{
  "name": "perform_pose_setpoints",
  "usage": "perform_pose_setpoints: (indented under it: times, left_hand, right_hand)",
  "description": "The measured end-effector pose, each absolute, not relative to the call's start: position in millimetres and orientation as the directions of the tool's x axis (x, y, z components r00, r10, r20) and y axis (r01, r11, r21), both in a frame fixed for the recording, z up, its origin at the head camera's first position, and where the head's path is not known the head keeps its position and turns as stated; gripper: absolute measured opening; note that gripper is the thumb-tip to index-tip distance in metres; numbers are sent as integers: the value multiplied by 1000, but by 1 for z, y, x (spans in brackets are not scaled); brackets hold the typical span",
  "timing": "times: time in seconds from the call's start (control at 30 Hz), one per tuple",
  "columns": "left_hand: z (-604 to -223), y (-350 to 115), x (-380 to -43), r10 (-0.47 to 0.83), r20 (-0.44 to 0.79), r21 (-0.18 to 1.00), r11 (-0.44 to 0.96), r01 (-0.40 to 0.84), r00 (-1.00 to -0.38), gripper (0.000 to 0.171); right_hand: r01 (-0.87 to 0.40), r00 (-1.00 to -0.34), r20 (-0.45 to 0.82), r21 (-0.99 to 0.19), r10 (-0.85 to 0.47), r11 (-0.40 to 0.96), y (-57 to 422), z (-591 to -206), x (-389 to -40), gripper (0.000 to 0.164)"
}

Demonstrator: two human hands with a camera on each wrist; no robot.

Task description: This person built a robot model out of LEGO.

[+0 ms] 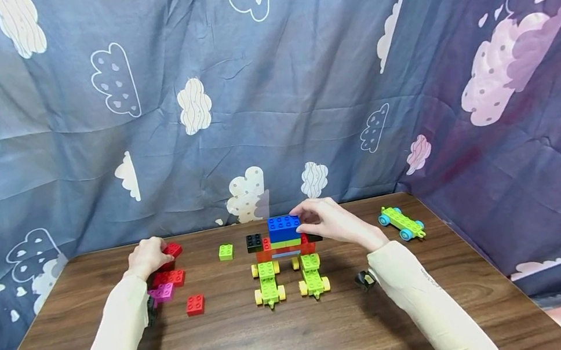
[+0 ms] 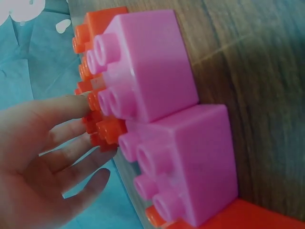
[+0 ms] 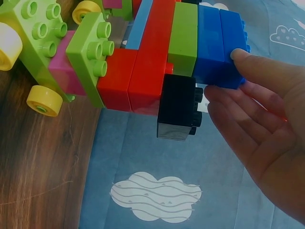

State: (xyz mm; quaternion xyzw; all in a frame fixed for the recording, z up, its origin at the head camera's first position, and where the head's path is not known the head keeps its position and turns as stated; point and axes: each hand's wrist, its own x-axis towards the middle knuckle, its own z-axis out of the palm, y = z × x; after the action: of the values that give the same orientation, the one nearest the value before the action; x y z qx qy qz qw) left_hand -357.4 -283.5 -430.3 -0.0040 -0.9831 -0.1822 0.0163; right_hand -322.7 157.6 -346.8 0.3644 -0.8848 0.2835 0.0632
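My right hand [image 1: 336,221] pinches the top blue brick [image 1: 284,221] of a built structure, thumb on one face and fingertips at its side. Below it in the right wrist view come a second blue brick [image 3: 210,43], a green brick [image 3: 182,40] and red bricks [image 3: 151,62]. A black brick [image 3: 177,107] juts from the side. Two green wheeled bases [image 1: 269,284] stand beneath. On the left, my left hand [image 1: 147,258] reaches over a group of red bricks [image 2: 112,131], fingers spread and fingertips right at them. Pink bricks [image 2: 159,62] partly block that view.
Nearer than the left hand lie red bricks [image 1: 169,278], a magenta brick [image 1: 163,292] and a single red brick [image 1: 195,305]. A small green brick [image 1: 226,252] sits left of the structure. To the right are a blue-wheeled green base [image 1: 403,222] and a small black piece [image 1: 364,280].
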Motion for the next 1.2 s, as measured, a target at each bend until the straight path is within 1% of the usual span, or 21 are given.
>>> perform_pose_setpoints:
  times: [0.2, 0.47, 0.63, 0.8, 0.9, 1.07, 1.2]
  left_hand:
    - [-424, -283, -358, 20, 80, 368, 929, 48, -997, 32]
    - [-398, -267, -356, 103, 188, 374, 912, 168, -977, 33]
    - [-378, -255, -348, 153, 237, 393, 888, 239, -959, 33]
    - [-363, -247, -342, 220, 246, 409, 859, 307, -944, 33]
    - [-356, -242, -339, 263, 258, 404, 845, 351, -930, 31]
    - [-346, -231, -332, 329, 295, 391, 815, 428, -897, 28]
    - [-340, -216, -327, 381, 342, 382, 779, 497, -859, 27]
  right_hand:
    - [-673, -732, 306, -459, -608, 580, 158, -348, -326, 31]
    - [-664, -741, 291, -450, -605, 597, 159, -345, -325, 33]
    - [-670, -735, 294, -450, -611, 590, 158, -345, -325, 32]
    - [-704, -705, 334, -434, -626, 562, 159, -348, -328, 31]
    - [-717, -693, 348, -425, -631, 553, 158, -349, -328, 31]
    - [-693, -715, 320, -446, -622, 567, 158, -347, -327, 32]
    - [-683, -724, 308, -448, -617, 577, 157, -347, -326, 32]
